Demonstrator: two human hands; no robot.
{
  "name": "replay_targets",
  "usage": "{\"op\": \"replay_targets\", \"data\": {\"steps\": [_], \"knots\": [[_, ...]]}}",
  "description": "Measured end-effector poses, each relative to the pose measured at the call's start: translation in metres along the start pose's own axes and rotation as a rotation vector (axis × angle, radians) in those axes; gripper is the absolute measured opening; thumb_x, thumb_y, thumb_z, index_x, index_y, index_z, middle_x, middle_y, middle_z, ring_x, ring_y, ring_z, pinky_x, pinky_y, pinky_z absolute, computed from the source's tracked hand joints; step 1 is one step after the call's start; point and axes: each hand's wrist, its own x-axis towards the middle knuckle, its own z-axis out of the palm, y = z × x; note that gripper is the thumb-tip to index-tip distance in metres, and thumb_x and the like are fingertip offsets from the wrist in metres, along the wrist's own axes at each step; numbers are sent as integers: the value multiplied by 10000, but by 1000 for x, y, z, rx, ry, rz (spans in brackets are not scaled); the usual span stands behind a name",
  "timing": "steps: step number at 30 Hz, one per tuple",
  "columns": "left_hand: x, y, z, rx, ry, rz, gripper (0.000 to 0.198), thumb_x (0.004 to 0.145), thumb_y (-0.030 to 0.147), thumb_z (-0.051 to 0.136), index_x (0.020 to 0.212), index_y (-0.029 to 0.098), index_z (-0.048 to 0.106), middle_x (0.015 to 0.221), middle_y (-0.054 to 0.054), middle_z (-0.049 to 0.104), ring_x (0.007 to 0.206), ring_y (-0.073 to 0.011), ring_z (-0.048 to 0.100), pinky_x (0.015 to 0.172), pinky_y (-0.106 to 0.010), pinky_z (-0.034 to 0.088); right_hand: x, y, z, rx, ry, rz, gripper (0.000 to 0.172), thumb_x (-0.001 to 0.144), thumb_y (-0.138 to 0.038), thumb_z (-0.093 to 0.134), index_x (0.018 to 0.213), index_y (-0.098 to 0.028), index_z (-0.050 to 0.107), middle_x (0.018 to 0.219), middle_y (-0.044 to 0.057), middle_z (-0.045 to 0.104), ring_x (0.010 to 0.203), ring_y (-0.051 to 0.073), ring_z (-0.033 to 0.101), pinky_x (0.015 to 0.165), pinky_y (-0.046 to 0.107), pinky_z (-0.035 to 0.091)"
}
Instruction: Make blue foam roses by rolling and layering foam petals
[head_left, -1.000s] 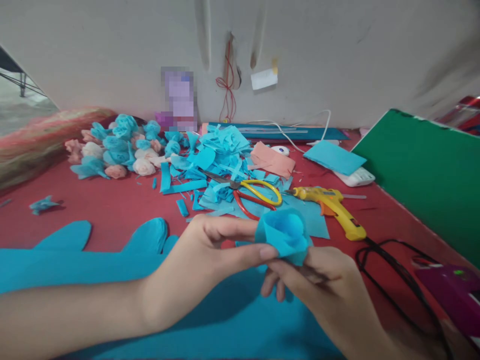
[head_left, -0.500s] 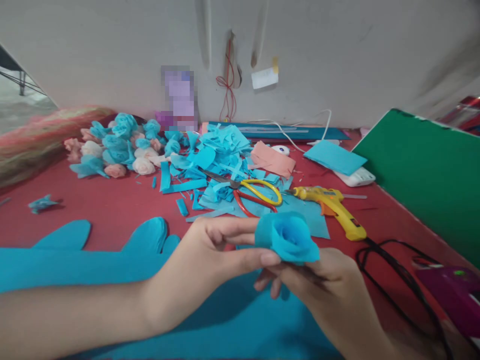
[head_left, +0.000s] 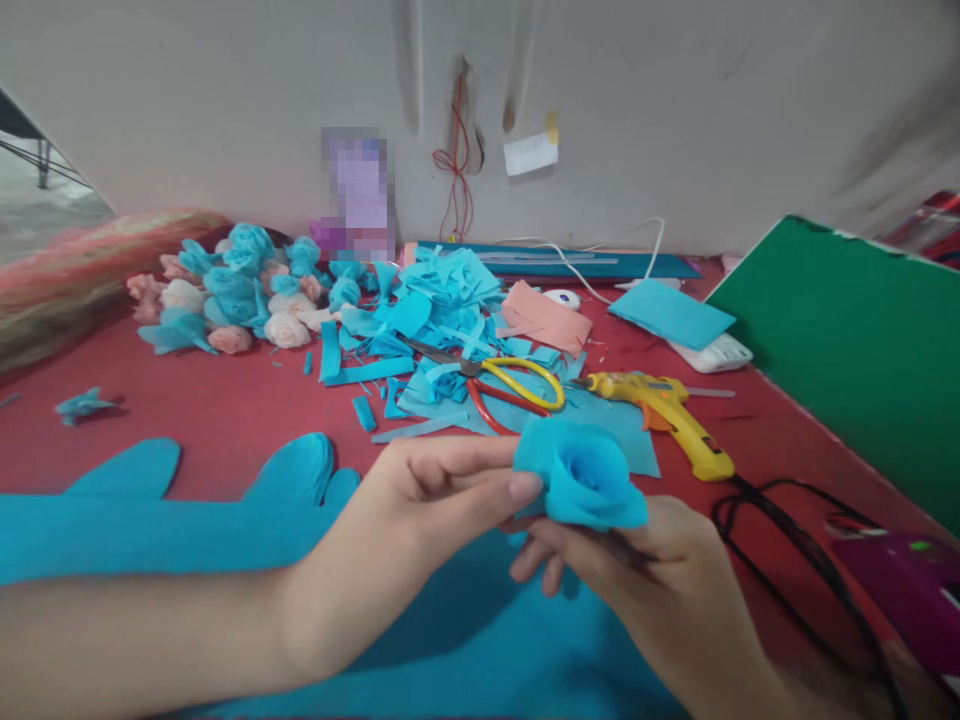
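Note:
A blue paper flower (head_left: 592, 475) with rolled petals is held between both hands above the table. My left hand (head_left: 442, 500) pinches the flower's left outer petal between thumb and fingers. From below and the right, my right hand (head_left: 660, 560) grips the flower's base, which is mostly hidden by the petals and fingers. Just behind the flower lie scissors (head_left: 517, 385) with one yellow and one red handle, on blue paper scraps (head_left: 450, 290). A yellow glue gun (head_left: 679, 420) rests to the right of them.
Finished blue, pink and white paper flowers (head_left: 240, 290) are heaped at the back left. Cut blue petals (head_left: 292, 470) and a large blue sheet (head_left: 150, 540) lie in front. A green board (head_left: 847, 350) stands at right, near a black cable (head_left: 810, 560) and purple object (head_left: 900, 590).
My left thumb has shifted slightly left and up on the outer petal. The flower has tilted a little to the right, while my right hand stays nearly still.

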Motion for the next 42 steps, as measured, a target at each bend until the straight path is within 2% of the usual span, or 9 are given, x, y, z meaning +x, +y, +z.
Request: {"op": "replay_targets", "data": {"steps": [6,10,15,19,23,29,33,36,42], "knots": [[-1,-1,0,-3,-9,0,199,846,170,460,780,130,644,667,-15,570,618,-106,535,640,-237,466,3,0,2,26,13,27,193,772,-167,557,595,-170,634,543,-27,640,431,50,568,443,56,445],[-3,2,0,-54,16,40,201,836,172,483,887,203,675,658,5,613,713,-121,572,695,-217,459,4,-1,0,115,-5,65,172,758,-159,567,613,-174,658,532,-19,636,424,57,567,428,61,450],[-1,1,-4,-168,156,52,252,808,129,501,945,255,672,928,11,689,920,-148,588,780,-206,440,0,-5,-5,270,-70,196,145,791,-199,560,763,-223,701,568,-29,643,474,48,574,478,72,474],[4,0,-7,-75,119,51,215,787,115,545,864,243,699,780,21,694,778,-113,603,720,-185,449,-4,-8,-9,418,-176,272,149,806,-265,562,763,-226,699,562,-24,643,468,57,579,482,98,485],[4,2,-7,103,53,80,221,772,76,549,722,197,727,785,10,684,761,-101,585,750,-176,444,-4,-7,-9,531,-272,315,153,808,-275,559,770,-218,695,561,-22,640,493,78,608,479,112,492],[2,4,-8,229,97,67,119,719,166,633,660,208,727,722,4,678,772,-129,582,706,-188,449,-4,-6,-7,581,-305,369,153,806,-281,563,769,-205,691,564,-24,632,513,76,615,483,108,484],[3,5,-7,254,112,25,102,698,152,650,661,204,729,774,-9,676,798,-139,582,737,-208,446,-4,-6,-7,586,-310,378,150,804,-296,564,782,-213,687,571,-30,632,521,69,612,492,108,481],[3,5,-7,219,109,51,109,680,133,660,644,211,728,735,1,660,799,-141,588,729,-206,452,-3,-5,-8,596,-311,372,163,792,-322,573,779,-207,687,572,-20,636,520,80,615,495,117,485],[5,2,-8,187,136,44,114,648,141,683,658,247,725,806,10,697,999,-200,558,849,-270,431,-3,-3,-8,587,-309,383,183,792,-339,567,787,-199,685,591,-9,652,501,76,610,480,105,488]]}}
